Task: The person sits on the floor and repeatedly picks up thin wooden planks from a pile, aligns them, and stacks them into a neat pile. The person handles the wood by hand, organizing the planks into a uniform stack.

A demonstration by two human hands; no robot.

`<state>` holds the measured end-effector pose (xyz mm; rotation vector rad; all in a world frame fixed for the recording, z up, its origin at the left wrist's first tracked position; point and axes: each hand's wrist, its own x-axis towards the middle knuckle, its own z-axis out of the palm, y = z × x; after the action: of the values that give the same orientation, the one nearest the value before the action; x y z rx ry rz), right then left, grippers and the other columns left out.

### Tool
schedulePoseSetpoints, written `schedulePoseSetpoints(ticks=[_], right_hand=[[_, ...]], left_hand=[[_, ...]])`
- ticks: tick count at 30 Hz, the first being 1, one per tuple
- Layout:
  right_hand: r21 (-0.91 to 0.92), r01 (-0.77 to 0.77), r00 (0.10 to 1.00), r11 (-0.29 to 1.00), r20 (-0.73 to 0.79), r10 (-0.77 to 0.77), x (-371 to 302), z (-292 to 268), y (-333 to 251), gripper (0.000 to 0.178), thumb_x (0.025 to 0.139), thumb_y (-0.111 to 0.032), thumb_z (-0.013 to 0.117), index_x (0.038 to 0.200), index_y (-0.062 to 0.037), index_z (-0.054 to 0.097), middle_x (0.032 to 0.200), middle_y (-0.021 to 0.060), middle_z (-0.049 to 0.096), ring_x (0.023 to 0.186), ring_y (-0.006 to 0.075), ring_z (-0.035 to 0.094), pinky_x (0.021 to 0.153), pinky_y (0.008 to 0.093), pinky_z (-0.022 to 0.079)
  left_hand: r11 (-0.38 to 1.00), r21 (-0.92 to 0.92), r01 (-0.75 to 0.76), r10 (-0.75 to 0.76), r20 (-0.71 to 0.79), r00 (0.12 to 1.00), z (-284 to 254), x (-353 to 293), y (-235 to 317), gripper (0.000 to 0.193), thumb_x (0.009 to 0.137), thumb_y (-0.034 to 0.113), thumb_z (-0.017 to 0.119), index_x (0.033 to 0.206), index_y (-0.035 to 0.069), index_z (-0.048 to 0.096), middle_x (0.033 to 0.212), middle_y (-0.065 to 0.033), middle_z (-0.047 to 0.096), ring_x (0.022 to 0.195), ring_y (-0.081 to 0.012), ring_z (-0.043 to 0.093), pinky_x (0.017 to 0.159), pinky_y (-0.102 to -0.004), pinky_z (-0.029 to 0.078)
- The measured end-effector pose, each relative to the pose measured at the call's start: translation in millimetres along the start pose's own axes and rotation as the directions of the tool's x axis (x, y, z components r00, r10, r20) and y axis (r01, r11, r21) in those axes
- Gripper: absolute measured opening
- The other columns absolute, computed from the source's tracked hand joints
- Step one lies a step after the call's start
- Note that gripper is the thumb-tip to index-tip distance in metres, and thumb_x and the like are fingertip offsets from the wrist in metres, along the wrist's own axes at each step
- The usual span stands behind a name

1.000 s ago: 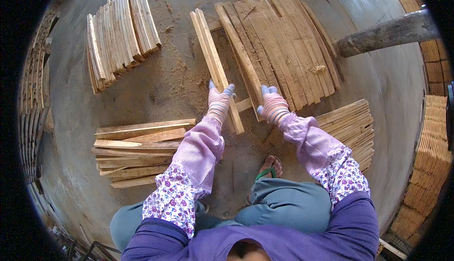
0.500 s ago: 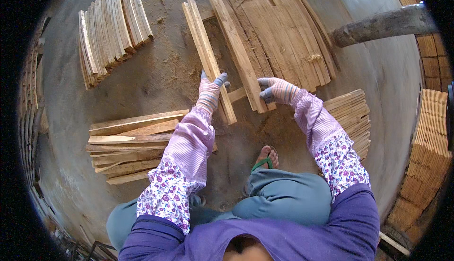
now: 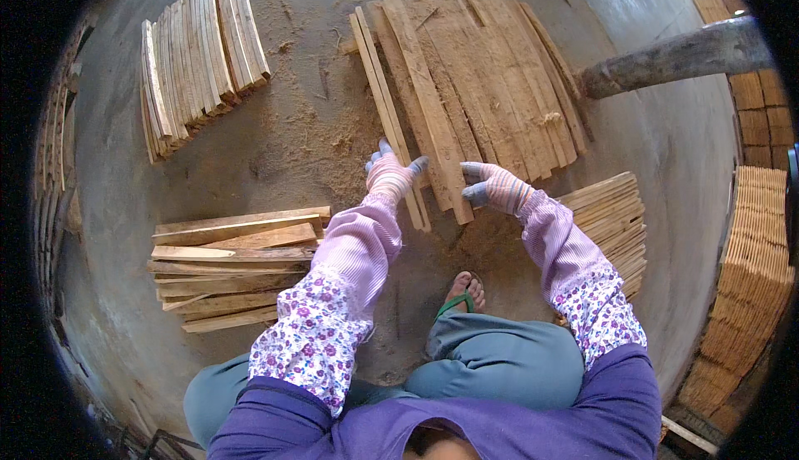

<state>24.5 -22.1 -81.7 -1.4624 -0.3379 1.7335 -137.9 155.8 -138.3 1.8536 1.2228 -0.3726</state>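
My left hand, in a striped glove with grey-blue fingertips, straddles a pair of narrow wooden strips. Its fingers are stretched out on their left side and its thumb reaches over to the right. These strips lie along the left edge of a broad layer of wooden boards. My right hand, gloved alike, is open beside the near end of a long board. Its fingers and thumb are apart, close to that board's edge; whether they touch it I cannot tell.
Stacked strips lie at the far left, and loosely piled wood pieces nearer on the left. Another strip pile sits beside my right forearm. A thick grey pole stands right of the boards. Sawdust covers part of the floor.
The pair of strips has moved right, closing the gap to the boards. My left hand's fingers have loosened and straightened. My right hand has shifted slightly nearer to me.
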Motion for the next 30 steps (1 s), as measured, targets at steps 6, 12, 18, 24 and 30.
schedulePoseSetpoints(ticks=[6, 12, 18, 24, 30], right_hand=[[-0.469, 0.182, 0.982, 0.864, 0.129, -0.137, 3, 67, -9, 0.058, 0.089, -0.009, 0.07, 0.144, -0.0042, 0.05, 0.13, 0.0082, 0.064, 0.112, 0.0164, 0.061, 0.095, 0.0335, 0.052], [-0.715, 0.211, 0.942, 0.666, -0.033, -0.334, 11, 61, -43, 0.041, 0.088, -0.02, 0.068, 0.126, -0.0056, 0.063, 0.121, 0.0186, 0.068, 0.11, 0.028, 0.067, 0.095, 0.0397, 0.052], [-0.968, -0.223, 0.904, 0.114, -0.249, -0.346, 11, 54, -6, 0.051, 0.084, -0.03, 0.072, 0.126, -0.0101, 0.051, 0.113, 0.0224, 0.06, 0.104, 0.0408, 0.064, 0.085, 0.0502, 0.053], [-0.925, -0.289, 0.946, -0.247, -0.237, -0.219, 39, 77, 31, 0.09, 0.088, -0.033, 0.064, 0.156, 0.0018, 0.016, 0.154, 0.0309, 0.035, 0.136, 0.0442, 0.046, 0.108, 0.0534, 0.039], [-0.872, -0.393, 0.869, 0.293, -0.456, -0.193, 39, 73, 14, 0.085, 0.084, -0.016, 0.061, 0.156, -0.0008, 0.019, 0.153, 0.0292, 0.036, 0.136, 0.0385, 0.048, 0.111, 0.0439, 0.041]], left_hand=[[0.677, -0.652, -0.341, 0.204, -0.279, 0.938, -56, 15, -3, 0.114, 0.078, 0.077, 0.059, 0.153, -0.001, 0.022, 0.141, -0.0237, 0.047, 0.127, -0.0356, 0.047, 0.109, -0.0433, 0.038], [0.791, -0.587, -0.172, 0.077, -0.183, 0.98, -201, 21, -51, 0.066, 0.092, 0.054, 0.066, 0.133, 0.005, 0.05, 0.103, -0.0124, 0.061, 0.089, -0.0238, 0.061, 0.074, -0.0405, 0.053], [0.973, 0.04, -0.227, 0.23, -0.116, 0.966, -288, -63, -209, 0.066, 0.088, 0.033, 0.069, 0.146, 0.009, 0.046, 0.13, -0.0128, 0.061, 0.119, -0.0241, 0.057, 0.104, -0.0354, 0.044], [0.9, 0.432, -0.052, -0.035, 0.192, 0.981, -268, -144, -323, 0.065, 0.078, 0.012, 0.078, 0.138, 0.01, 0.052, 0.134, -0.0184, 0.058, 0.126, -0.0338, 0.055, 0.111, -0.0382, 0.042], [0.764, 0.644, -0.037, -0.12, 0.198, 0.973, -253, -143, -277, 0.063, 0.081, 0.004, 0.065, 0.141, 0.017, 0.049, 0.15, -0.0152, 0.044, 0.143, -0.0332, 0.037, 0.118, -0.0409, 0.034]])
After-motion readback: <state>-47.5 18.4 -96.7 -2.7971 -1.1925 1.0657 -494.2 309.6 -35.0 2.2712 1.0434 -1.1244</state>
